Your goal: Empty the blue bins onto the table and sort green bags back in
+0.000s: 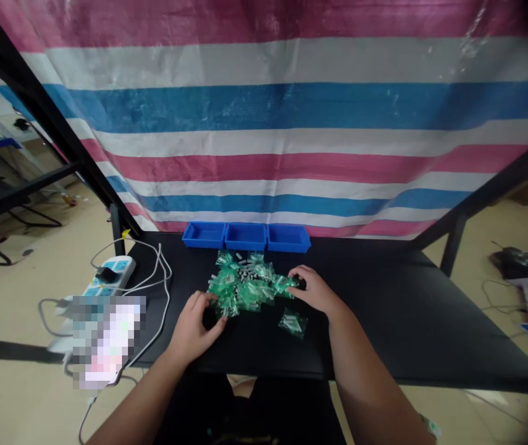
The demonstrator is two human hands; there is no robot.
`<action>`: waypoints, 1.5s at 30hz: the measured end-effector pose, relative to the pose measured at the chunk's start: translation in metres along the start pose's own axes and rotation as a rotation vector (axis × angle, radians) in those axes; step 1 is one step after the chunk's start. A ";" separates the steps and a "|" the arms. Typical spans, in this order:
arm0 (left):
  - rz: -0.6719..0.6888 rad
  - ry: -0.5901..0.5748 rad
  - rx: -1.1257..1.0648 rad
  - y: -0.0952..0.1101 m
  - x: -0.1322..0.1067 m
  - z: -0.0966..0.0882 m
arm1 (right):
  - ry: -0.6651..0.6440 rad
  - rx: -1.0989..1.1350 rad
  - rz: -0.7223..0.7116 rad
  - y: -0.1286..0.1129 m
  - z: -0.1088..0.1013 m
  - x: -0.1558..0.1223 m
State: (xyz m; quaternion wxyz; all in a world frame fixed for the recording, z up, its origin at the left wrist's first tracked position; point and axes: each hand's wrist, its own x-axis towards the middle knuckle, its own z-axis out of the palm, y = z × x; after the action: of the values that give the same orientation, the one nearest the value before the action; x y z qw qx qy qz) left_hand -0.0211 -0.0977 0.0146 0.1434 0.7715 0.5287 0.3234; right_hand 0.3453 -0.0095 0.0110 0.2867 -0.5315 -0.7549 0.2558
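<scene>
A heap of small green transparent bags (245,284) with grey metal parts lies on the black table (384,321). My left hand (194,327) rests at the heap's left edge, fingers curled and touching a bag. My right hand (312,289) lies at the heap's right edge, fingers bent down onto the bags. One single green bag (293,322) lies apart, near my right wrist.
Three blue plastic bins (246,237) stand in a row behind the heap, against a pink, white and blue striped tarp (291,123). A white power strip (110,275) with cables sits at the table's left end, beside a blurred-out patch.
</scene>
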 end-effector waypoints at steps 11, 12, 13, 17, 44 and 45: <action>0.049 -0.032 -0.028 0.004 0.001 -0.005 | 0.233 0.577 0.057 -0.007 0.029 0.012; 0.053 -0.040 -0.027 0.003 0.001 -0.004 | 0.254 0.627 0.063 -0.009 0.033 0.013; 0.055 -0.044 -0.030 0.003 0.001 -0.004 | 0.265 0.688 0.066 -0.013 0.037 0.014; 0.069 -0.061 -0.038 0.001 0.000 -0.004 | 0.218 0.836 0.073 -0.028 0.055 0.014; 0.126 -0.078 -0.019 -0.004 -0.001 -0.001 | 0.473 0.716 0.078 -0.024 0.031 0.019; 0.130 -0.077 -0.018 -0.003 -0.001 -0.001 | 0.524 0.830 0.062 -0.024 0.032 0.022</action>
State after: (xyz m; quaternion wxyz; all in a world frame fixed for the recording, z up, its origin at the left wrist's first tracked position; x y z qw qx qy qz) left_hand -0.0243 -0.0975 0.0127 0.1492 0.8148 0.4688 0.3068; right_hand 0.3009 0.0016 0.0088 0.6467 -0.4412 -0.4756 0.4012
